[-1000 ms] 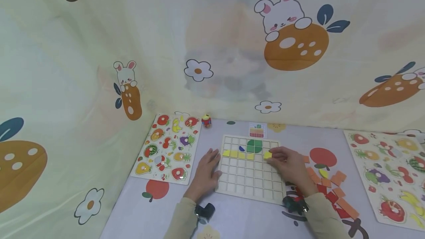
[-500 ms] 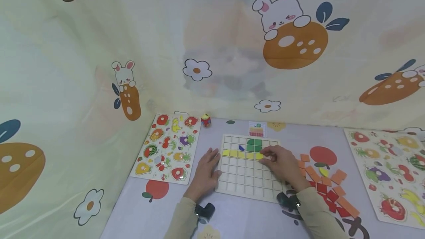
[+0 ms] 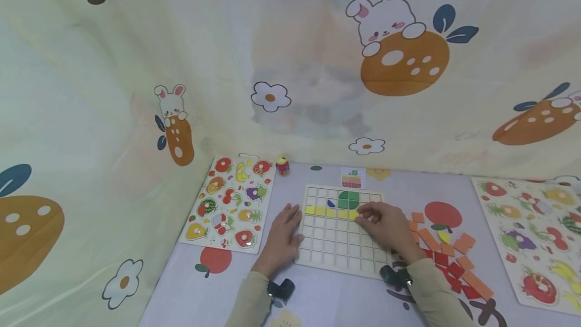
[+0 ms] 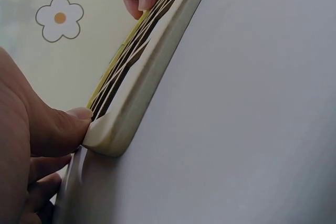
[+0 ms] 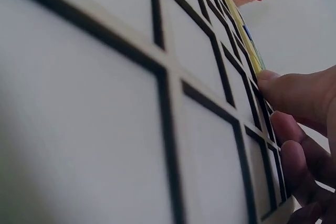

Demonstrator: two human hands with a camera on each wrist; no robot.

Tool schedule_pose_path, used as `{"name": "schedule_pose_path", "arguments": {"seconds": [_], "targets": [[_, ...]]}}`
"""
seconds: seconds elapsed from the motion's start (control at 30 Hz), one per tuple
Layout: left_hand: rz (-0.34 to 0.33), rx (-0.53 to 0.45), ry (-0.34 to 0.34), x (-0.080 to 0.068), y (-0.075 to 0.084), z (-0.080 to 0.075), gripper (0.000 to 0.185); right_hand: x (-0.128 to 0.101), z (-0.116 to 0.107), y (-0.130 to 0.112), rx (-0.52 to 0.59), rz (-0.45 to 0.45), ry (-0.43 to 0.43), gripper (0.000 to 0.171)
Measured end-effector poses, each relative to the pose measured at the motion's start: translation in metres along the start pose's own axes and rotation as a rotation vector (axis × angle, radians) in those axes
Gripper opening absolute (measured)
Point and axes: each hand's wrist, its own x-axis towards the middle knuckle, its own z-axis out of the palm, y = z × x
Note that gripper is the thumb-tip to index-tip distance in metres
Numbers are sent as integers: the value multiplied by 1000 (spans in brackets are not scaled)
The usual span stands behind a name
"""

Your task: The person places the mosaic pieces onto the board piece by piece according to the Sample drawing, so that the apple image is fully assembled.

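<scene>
A pale grid board [image 3: 336,246] lies in the middle of the table, with a row of yellow square tiles [image 3: 320,211] across its upper part. My right hand [image 3: 383,223] reaches over the board's right side, thumb and forefinger pinching the yellow tile [image 3: 353,214] at the row's right end. Above that tile are green pieces [image 3: 348,200] forming a rounded shape, and a small blue piece [image 3: 331,203] sits left of them. My left hand [image 3: 282,238] rests along the board's left edge; in the left wrist view its thumb [image 4: 60,129] touches the corner.
Orange tiles [image 3: 472,279], red tiles [image 3: 455,269] and a yellow curved piece [image 3: 444,236] lie loose right of the board. A picture card [image 3: 353,178] is behind it. Fruit puzzle boards stand at left [image 3: 227,206] and right [image 3: 531,236]. A small figurine [image 3: 282,166] stands at the back.
My right hand has moved left over the board, bringing the yellow tile from the right side to the end of the yellow row. The left hand has stayed in place.
</scene>
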Motion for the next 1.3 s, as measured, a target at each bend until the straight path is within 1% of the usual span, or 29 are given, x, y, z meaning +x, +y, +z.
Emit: {"name": "schedule_pose_path", "arguments": {"seconds": [0.1,0.17,0.23,0.3,0.37,0.47,0.57,0.67,0.73,0.8,0.9,1.0,1.1,1.23,1.3], "targets": [[2,10,3,0,0,1,60,0,1,2,7,-16,8,29],[4,12,6,0,-1,1,60,0,0,6,31,-22,12,29],[3,6,2,0,0,1,60,-1,-4,10,55,-25,15,30],[-2,-3,-5,0,0,0,61,-4,-12,15,63,-9,18,32],[-10,-5,-14,1,1,0,61,-9,-26,21,61,12,11,36],[-23,9,-18,1,2,0,62,-18,-52,36,23,56,-15,43],[-30,8,-13,0,3,-1,62,-28,-80,57,-38,80,-36,53],[-38,-6,-16,0,4,-2,62,-36,-105,78,-106,129,-68,63],[-31,-5,-11,0,4,-1,62,-40,-119,89,-147,170,-98,68],[-23,2,-9,1,3,0,61,-44,-128,97,-180,209,-138,73],[-15,11,-3,0,2,0,61,-46,-132,105,-202,232,-182,80],[-17,8,-6,-1,1,0,61,-48,-129,109,-191,236,-200,81],[-21,2,-8,-1,1,0,62,-48,-125,112,-183,207,-181,72],[-23,11,-11,0,1,0,62,-48,-121,114,-201,150,-141,56],[-24,12,-11,1,1,0,62,-47,-121,113,-202,135,-135,51]]}}
